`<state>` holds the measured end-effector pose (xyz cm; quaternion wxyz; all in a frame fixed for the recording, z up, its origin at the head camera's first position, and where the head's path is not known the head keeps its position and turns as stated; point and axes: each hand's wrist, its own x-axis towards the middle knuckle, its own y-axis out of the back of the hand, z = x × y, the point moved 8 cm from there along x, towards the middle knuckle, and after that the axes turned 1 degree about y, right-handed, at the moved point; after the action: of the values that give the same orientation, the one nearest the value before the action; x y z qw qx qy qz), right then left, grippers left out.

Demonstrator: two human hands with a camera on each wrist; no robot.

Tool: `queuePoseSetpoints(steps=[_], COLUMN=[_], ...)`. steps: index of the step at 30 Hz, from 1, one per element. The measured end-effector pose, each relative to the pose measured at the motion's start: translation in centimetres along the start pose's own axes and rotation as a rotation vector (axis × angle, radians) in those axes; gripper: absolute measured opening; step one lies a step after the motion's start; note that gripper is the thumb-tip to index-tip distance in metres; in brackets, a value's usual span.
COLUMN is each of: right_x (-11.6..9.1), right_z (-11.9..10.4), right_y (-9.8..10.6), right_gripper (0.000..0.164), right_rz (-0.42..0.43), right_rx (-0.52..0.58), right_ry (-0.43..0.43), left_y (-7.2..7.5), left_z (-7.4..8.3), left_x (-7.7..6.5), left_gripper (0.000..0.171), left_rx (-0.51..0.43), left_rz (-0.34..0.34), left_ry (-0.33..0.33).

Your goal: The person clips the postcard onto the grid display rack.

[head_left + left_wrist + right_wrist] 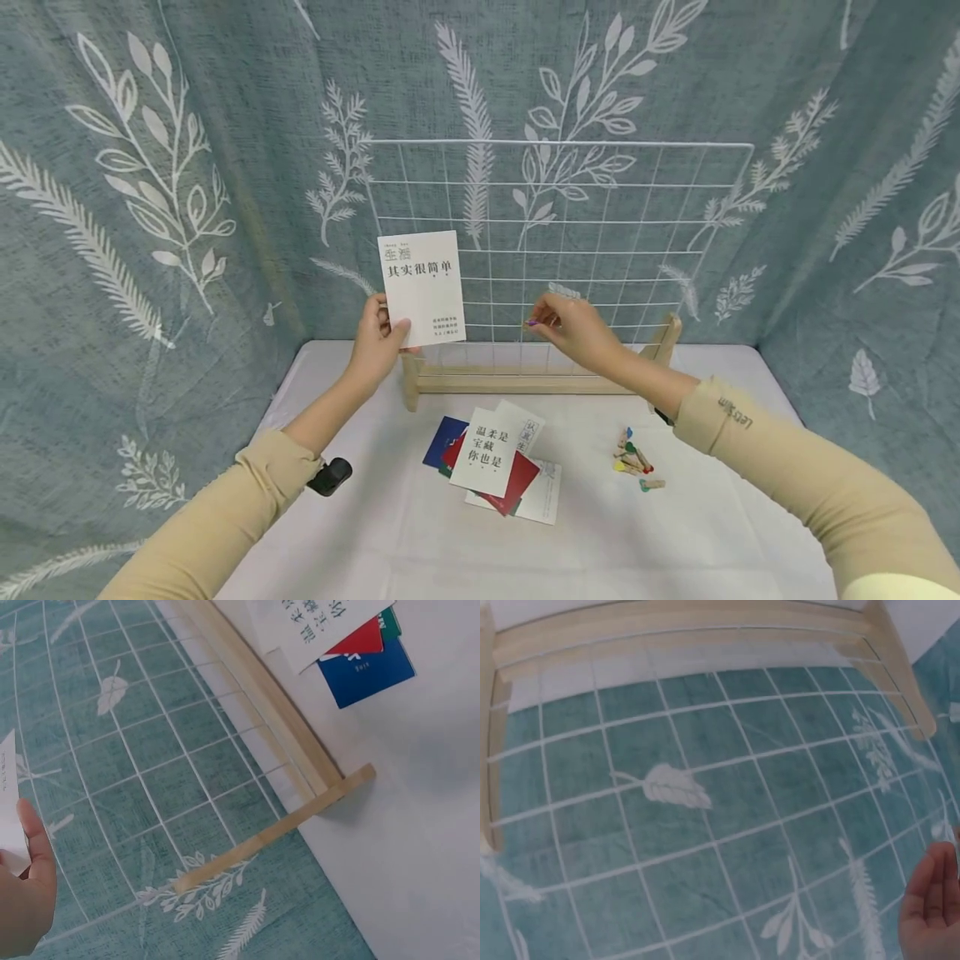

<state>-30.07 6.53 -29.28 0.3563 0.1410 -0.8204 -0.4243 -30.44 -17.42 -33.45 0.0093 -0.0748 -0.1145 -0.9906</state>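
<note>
My left hand (pixel 378 337) pinches a white card (pixel 423 292) printed with dark Chinese characters, thumb on its front near the lower left corner. The card is held upright before the left part of a white wire grid (pixel 570 250). In the left wrist view, the same hand (pixel 30 892) shows at the left edge with part of the card. My right hand (pixel 573 329) is in front of the grid's middle and pinches a small clothespin (pixel 531 323) with a purple end. In the right wrist view, only the right hand's curled fingers (pixel 934 900) show at the right edge.
The grid stands in a wooden base (pixel 517 383). In front lies an overlapping pile of cards, with a white card (pixel 483 454) on top and a blue card (pixel 442 440) below. Several colored clothespins (pixel 632 454) lie to the right. A patterned curtain (pixel 247 167) hangs behind.
</note>
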Motion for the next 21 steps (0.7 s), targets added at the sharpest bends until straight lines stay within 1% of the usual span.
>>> queuePoseSetpoints(steps=[9,16,21], right_x=[1.7,3.1,4.2], right_z=[-1.4,-2.0,-2.8], right_y=[1.2,2.3,2.8], right_gripper=[0.014,0.016,0.014], right_rz=[-0.013,-0.029,-0.030], right_rx=[-0.012,-0.016,-0.001], right_ry=[0.054,0.056,0.065], left_y=[0.7,1.0,1.5], left_z=[1.5,2.7,3.1], left_x=[0.3,0.9,1.4], left_gripper=[0.037,0.036,0.035], left_rx=[0.018,0.042,0.024], left_rz=[0.000,-0.002,0.036], left_ry=[-0.008,-0.038,-0.048])
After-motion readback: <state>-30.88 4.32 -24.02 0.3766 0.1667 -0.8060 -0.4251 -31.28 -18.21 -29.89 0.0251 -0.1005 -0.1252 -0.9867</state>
